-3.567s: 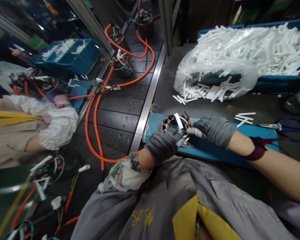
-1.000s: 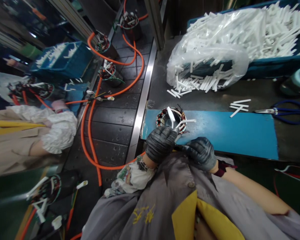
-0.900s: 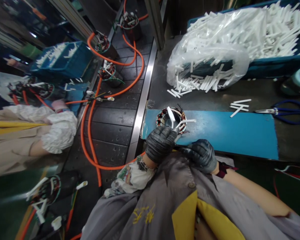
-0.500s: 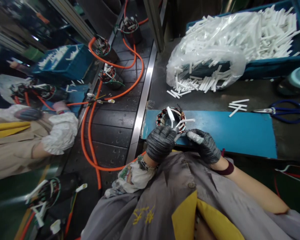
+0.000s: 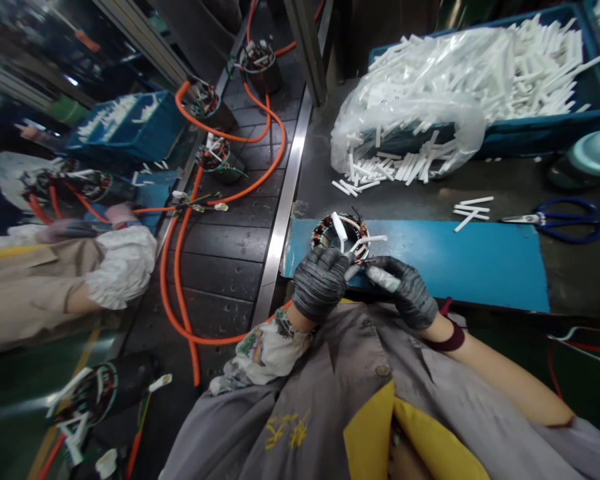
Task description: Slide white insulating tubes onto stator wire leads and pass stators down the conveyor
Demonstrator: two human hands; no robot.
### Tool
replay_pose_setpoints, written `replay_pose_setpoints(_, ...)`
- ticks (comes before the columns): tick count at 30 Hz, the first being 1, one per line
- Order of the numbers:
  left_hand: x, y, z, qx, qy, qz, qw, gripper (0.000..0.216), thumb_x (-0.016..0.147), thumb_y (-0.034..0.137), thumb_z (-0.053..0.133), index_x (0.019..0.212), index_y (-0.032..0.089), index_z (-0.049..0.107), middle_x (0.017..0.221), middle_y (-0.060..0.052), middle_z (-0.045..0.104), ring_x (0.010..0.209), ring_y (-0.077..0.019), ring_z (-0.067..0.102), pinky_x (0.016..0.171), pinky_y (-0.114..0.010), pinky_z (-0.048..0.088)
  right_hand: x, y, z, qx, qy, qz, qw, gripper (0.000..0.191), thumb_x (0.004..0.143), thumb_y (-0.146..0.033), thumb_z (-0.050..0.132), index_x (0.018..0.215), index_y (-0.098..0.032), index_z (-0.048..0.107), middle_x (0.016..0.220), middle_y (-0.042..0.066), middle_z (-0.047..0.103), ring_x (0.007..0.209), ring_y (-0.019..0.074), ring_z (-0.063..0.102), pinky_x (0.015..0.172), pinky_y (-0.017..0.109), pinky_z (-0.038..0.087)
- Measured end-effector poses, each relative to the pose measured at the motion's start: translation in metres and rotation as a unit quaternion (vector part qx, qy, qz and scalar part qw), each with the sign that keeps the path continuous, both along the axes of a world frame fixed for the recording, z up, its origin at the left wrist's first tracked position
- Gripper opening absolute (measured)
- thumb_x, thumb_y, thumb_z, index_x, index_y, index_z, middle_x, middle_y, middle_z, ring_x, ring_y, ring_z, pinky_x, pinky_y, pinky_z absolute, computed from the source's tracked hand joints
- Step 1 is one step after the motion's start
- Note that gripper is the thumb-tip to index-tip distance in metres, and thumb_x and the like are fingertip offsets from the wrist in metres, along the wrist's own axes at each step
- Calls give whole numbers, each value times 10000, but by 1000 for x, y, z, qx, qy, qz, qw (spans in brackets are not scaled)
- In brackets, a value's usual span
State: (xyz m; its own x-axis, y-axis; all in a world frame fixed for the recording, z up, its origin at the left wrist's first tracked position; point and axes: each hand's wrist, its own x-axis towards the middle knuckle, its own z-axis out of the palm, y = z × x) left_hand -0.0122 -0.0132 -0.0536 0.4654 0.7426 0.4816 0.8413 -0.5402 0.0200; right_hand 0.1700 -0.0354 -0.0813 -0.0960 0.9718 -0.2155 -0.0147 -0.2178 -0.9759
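Observation:
A round motor stator [image 5: 319,233] with copper windings stands on the blue mat. White insulating sleeves [image 5: 339,227] stick up and out of its winding leads. My left hand [image 5: 320,283], in a grey striped glove, is closed at the stator's near rim, its fingertips pinching a thin lead wire [image 5: 364,262]. Just right of it, my right hand [image 5: 405,288] wears a similar glove with white wrapping on a finger. Its thumb and fingers are closed on the same wire, close to the left fingertips. The exact grip is partly hidden by the fingers.
Loose white sleeves [image 5: 473,212] and blue-handled scissors [image 5: 570,220] lie right of the stator. Behind is a blue crate [image 5: 525,130] with bagged sleeves, beside a lidded jar [image 5: 597,157]. Left, a conveyor [image 5: 230,260] carries stators and orange tubing [image 5: 167,280]; a co-worker's sleeve [image 5: 123,267] is beyond.
My right hand has shifted left, closer to my left fingertips, and a thin dark-reddish wire now shows between them. My left hand stays at the rim; the view has shifted slightly.

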Motion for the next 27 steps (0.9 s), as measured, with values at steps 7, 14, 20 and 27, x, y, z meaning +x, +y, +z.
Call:
replay_pose_setpoints(7,-12,13,-4,-32,1,-98,995,233,951,357,594,1021,215,766,859,-71,701,926,-222,656,854,-346,517,5,13,-23,370,-319,-23,872,215,929,-312,526,938,-201,709,866,78,714,832,227,624,801,398,516)
replay_pose_setpoints(14,-18,16,-2,-39,-8,-142,989,216,952,342,598,1027,220,759,904,-65,712,942,-204,665,903,-351,526,19,21,-19,485,-438,-23,757,176,893,-211,571,992,-220,716,908,60,696,881,215,560,803,364,462)
replay_pose_setpoints(20,-12,17,-6,-25,-7,-123,992,210,945,341,596,1030,227,751,1010,-83,720,1027,-235,671,903,-393,551,23,20,-4,539,-455,-14,709,194,833,-177,644,1008,-223,714,882,48,702,871,209,563,792,365,445)
replay_pose_setpoints(27,-38,-17,29,-120,-45,-13,992,423,854,314,705,1248,175,639,1185,-127,689,1012,-260,680,840,-372,581,50,6,32,471,-458,-188,730,160,829,-178,699,971,-217,636,856,44,702,839,202,641,793,360,511)
